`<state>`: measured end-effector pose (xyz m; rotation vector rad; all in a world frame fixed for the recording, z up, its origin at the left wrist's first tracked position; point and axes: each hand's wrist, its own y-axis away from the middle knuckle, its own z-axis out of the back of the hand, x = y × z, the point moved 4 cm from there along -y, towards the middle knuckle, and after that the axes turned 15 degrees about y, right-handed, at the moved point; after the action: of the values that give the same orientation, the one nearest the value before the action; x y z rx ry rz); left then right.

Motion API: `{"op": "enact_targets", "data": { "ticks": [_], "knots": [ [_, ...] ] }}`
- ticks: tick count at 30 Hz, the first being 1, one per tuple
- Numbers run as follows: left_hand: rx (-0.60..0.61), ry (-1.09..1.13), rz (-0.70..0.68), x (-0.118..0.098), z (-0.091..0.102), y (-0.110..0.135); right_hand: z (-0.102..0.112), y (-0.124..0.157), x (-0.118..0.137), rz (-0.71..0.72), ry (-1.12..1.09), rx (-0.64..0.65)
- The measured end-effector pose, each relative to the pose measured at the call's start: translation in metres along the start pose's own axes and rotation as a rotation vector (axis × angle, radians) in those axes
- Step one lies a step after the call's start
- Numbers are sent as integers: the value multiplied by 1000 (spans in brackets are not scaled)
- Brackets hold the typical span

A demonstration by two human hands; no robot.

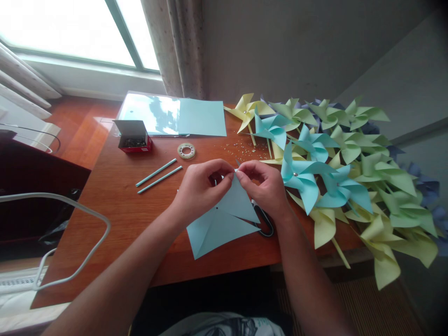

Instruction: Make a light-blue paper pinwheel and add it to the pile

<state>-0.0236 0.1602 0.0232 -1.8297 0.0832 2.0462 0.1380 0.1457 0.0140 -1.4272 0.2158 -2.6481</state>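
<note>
A light blue square of paper [217,228] with slits cut in from its corners lies at the front of the table. It has a small dark dot at its middle. My left hand [206,184] reaches over it, thumb and forefinger pinched on the far right corner. Facing it, my right hand [264,184] pinches the same corner, and the fingertips of both hands meet there. Whether something tiny is also between the fingers cannot be seen. Scissors [268,225] with black handles lie partly hidden beneath the paper and my right hand.
Two light blue paper straws [156,172] lie left of a tape roll [186,150]. Behind stand an opened small red box [135,142] and blue paper sheets [203,116]. Finished paper pinwheels [317,144] crowd the right side. Paper bits [245,151] are scattered; a white cable [105,224] loops at left.
</note>
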Motion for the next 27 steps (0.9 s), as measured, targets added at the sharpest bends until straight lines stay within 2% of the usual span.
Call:
{"op": "enact_targets", "data": {
  "ticks": [9,20,27],
  "knots": [
    [-42,138,65,2,2,-1,0,1,-1,11,-39,0],
    [-61,-20,-10,-1,2,0,1,3,10,193,214,-111],
    [-60,-42,-75,0,1,1,1,3,10,242,238,-156]
  ]
}}
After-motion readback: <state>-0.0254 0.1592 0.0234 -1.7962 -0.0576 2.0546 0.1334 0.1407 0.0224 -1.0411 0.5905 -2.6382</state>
